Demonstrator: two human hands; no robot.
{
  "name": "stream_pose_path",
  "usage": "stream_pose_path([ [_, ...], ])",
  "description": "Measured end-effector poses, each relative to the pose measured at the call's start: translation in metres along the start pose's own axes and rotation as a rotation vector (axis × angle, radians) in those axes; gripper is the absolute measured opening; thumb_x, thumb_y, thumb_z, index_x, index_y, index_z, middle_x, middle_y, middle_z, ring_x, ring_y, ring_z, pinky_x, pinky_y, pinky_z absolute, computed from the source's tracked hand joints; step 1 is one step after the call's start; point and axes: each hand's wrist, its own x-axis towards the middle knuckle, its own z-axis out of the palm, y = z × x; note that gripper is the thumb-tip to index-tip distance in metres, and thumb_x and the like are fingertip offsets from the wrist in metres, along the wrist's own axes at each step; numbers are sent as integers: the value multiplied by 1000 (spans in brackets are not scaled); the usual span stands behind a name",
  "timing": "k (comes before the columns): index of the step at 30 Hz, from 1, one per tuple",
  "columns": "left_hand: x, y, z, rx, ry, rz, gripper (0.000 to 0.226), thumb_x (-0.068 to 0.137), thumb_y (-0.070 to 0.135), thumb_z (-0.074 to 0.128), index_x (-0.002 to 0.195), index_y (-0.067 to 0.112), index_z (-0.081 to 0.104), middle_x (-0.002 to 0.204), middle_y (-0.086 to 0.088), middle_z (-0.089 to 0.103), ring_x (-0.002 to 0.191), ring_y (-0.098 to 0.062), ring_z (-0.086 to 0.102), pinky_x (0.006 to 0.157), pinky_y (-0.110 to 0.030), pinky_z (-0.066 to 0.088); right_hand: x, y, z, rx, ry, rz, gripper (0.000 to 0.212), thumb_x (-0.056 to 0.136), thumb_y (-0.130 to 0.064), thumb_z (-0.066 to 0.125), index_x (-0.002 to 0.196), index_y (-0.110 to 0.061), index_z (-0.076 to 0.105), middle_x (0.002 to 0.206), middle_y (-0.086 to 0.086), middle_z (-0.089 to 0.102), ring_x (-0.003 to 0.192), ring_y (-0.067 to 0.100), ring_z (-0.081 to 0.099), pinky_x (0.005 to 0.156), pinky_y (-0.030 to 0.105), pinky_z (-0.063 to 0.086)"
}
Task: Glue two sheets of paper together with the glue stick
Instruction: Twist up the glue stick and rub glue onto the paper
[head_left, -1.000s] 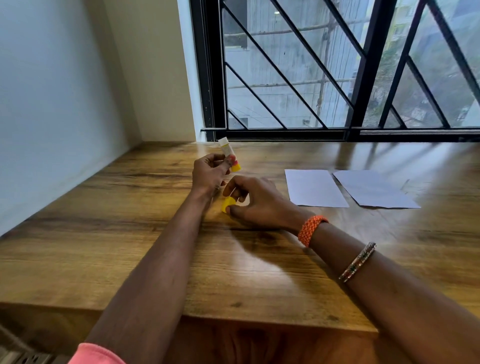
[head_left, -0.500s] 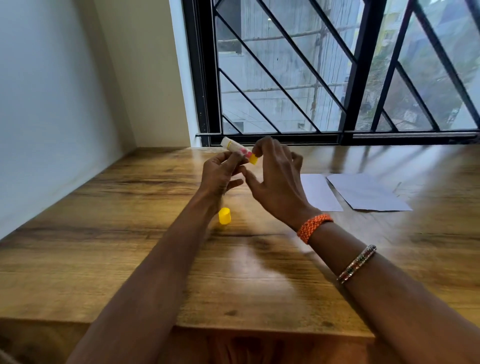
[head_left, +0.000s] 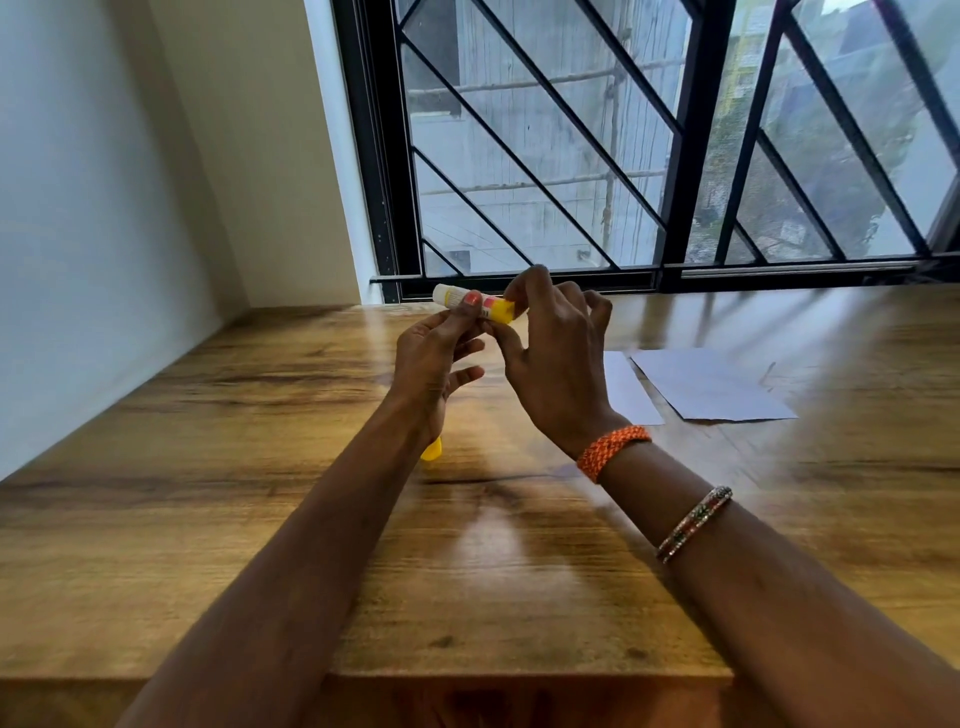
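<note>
The glue stick (head_left: 485, 305), white with a yellow base, lies sideways in the air above the wooden table (head_left: 260, 467). My left hand (head_left: 434, 364) pinches its body between thumb and fingers. My right hand (head_left: 553, 358) pinches the yellow base end with thumb and forefinger. The stick's open white tip points left. Its yellow cap (head_left: 432, 451) lies on the table, half hidden behind my left wrist. Two white paper sheets lie side by side to the right: one sheet (head_left: 631, 392) partly behind my right hand, the other sheet (head_left: 711, 387) in full view.
A white wall (head_left: 78, 234) borders the table on the left. A black-framed window with diagonal bars (head_left: 649, 156) runs along the far edge. The table's front edge (head_left: 519, 675) is close to me.
My right hand let go of the yellow cap on the table, rose and took hold of the glue stick's base. The stick tilted from upright to sideways. The camera tipped upward.
</note>
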Motion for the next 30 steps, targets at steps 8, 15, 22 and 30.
stream_pose_path([
  [8, -3, 1, 1, 37, 33, -4, 21, 83, 41, 61, 76, 22, 67, 79, 3, 68, 85, -14, 57, 66, -30, 45, 0, 2, 1, 54, -14, -9, 23, 78, -6, 70, 98, -7, 58, 86, 8, 65, 81, 20, 55, 79, 23, 22],
  [15, -2, -3, 2, 21, -50, 90, 6, 87, 23, 59, 90, 23, 64, 82, 12, 67, 81, -5, 57, 68, -27, 44, 2, 6, 2, 96, -108, 129, 19, 96, -24, 51, 83, -11, 58, 64, 1, 56, 60, 14, 46, 77, 32, 30],
  [22, -4, -12, 3, 108, -132, 144, 13, 89, 14, 56, 92, 25, 61, 81, 13, 66, 74, 0, 58, 70, -26, 46, 1, 11, 3, 716, -333, 704, 51, 102, -33, 27, 64, -11, 53, 55, 1, 48, 46, 9, 43, 50, 24, 34],
  [30, -2, -3, 2, 102, -55, 239, 8, 87, 15, 60, 92, 21, 60, 90, 3, 67, 81, -7, 62, 63, -22, 50, -6, -5, 9, 797, -245, 379, 26, 98, -17, 45, 118, -4, 34, 94, 11, 61, 77, 13, 62, 67, 25, 55],
])
